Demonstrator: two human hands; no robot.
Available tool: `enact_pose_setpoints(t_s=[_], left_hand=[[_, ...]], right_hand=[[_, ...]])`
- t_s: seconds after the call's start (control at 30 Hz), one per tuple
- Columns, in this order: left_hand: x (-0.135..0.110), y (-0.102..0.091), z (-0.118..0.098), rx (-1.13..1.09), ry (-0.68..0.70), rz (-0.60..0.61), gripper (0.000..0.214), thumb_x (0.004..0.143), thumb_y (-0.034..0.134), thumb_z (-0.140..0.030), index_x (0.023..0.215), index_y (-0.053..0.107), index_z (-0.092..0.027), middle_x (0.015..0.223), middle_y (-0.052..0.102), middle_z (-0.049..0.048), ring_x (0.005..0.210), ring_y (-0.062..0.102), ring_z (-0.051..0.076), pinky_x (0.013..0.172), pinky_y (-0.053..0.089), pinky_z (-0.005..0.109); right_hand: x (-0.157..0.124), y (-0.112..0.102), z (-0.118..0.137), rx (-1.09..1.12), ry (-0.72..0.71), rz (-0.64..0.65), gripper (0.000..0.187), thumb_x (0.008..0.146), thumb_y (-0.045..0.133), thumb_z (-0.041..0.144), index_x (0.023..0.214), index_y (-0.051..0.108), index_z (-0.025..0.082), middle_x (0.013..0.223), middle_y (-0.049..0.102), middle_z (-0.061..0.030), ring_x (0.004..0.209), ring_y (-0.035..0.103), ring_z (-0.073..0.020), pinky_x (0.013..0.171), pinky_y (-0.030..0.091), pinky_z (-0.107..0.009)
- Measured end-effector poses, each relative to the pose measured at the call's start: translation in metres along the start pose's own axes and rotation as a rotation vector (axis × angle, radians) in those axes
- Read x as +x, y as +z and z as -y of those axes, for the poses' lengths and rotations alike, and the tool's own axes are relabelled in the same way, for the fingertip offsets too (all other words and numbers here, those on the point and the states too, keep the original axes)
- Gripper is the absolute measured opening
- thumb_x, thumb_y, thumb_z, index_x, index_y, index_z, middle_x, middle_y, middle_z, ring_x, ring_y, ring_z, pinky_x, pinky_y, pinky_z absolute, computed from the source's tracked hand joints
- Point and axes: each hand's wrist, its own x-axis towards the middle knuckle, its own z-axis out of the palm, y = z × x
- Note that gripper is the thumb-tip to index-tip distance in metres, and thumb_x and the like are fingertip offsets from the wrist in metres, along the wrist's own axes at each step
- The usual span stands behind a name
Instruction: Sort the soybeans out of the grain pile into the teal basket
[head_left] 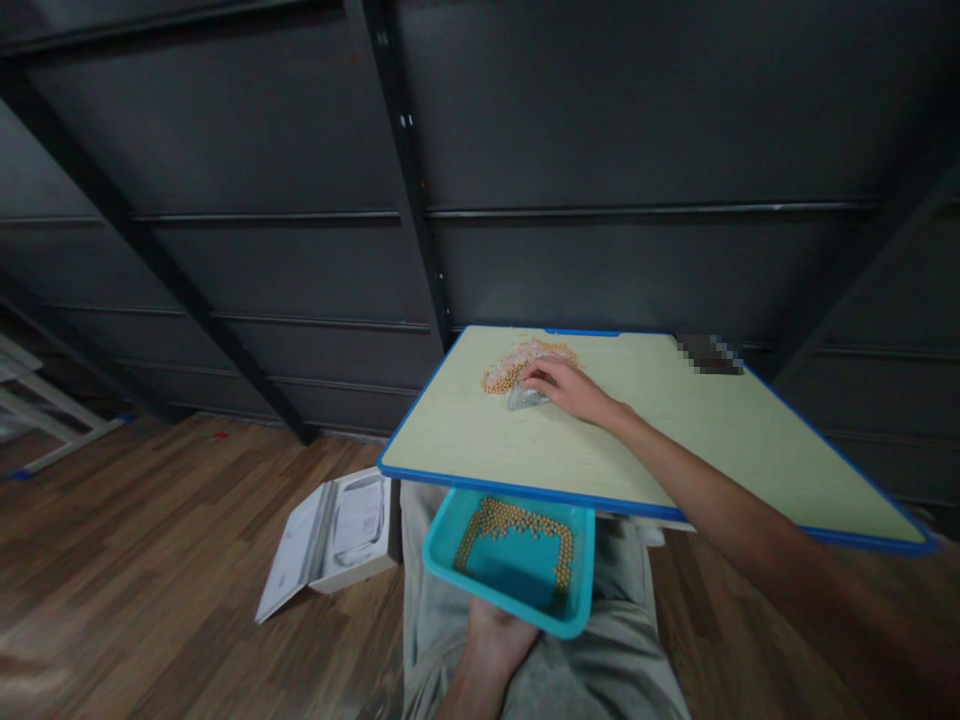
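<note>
My right hand (pixel 564 386) is over the table, its fingers closed on a clear, curved plastic piece (pixel 525 399) whose exact kind I cannot make out. Against its far edge lies a spread heap of yellow soybeans (pixel 501 380), with something whitish among them. Below the table's near edge, my left hand (pixel 501 625) holds a turquoise plastic tray (pixel 510 600) from underneath, above my lap; its fingers are mostly hidden under the tray. Soybeans (pixel 517 518) line the tray's far side and both sides, leaving its middle floor bare.
The pale tabletop (pixel 450 440) has a blue rim. A dark, blurred-out flat object (pixel 711 355) lies at its far right corner. On the wooden floor to the left stands an opened white box (pixel 360 520). A dark panelled wall (pixel 300 260) rises behind the table.
</note>
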Motion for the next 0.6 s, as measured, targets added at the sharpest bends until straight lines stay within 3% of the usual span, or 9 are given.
enact_pose_setpoints(t_s=[0.17, 0.37, 0.6], left_hand=[[-0.001, -0.003, -0.002, -0.005, -0.029, 0.055, 0.035, 0.091, 0.042, -0.038, 0.11, 0.07, -0.029, 0.103, 0.076, 0.0055, 0.108, 0.065, 0.027, 0.107, 0.038, 0.05], [0.0, -0.005, -0.002, -0.02, -0.044, 0.022, 0.031, 0.09, 0.047, -0.038, 0.102, 0.074, -0.027, 0.098, 0.077, 0.0059, 0.103, 0.067, 0.027, 0.107, 0.038, 0.052], [0.002, -0.006, -0.003, -0.026, -0.048, 0.017, 0.032, 0.091, 0.043, -0.029, 0.099, 0.075, -0.027, 0.092, 0.078, 0.0058, 0.105, 0.066, 0.025, 0.108, 0.037, 0.051]], right_hand=[[0.0, -0.003, 0.003, 0.107, 0.042, -0.041, 0.014, 0.091, 0.056, 0.027, 0.094, 0.066, 0.018, 0.093, 0.067, -0.0048, 0.085, 0.059, -0.0166, 0.077, 0.044, -0.031], [0.001, -0.012, -0.004, 0.073, 0.092, -0.249, 0.013, 0.088, 0.057, 0.025, 0.093, 0.067, 0.018, 0.092, 0.069, -0.0047, 0.083, 0.061, -0.0169, 0.074, 0.045, -0.029], [0.001, -0.022, -0.029, -0.056, 0.189, -0.43, 0.013, 0.085, 0.058, 0.023, 0.091, 0.068, 0.018, 0.089, 0.07, -0.0046, 0.079, 0.063, -0.0177, 0.075, 0.048, -0.03]])
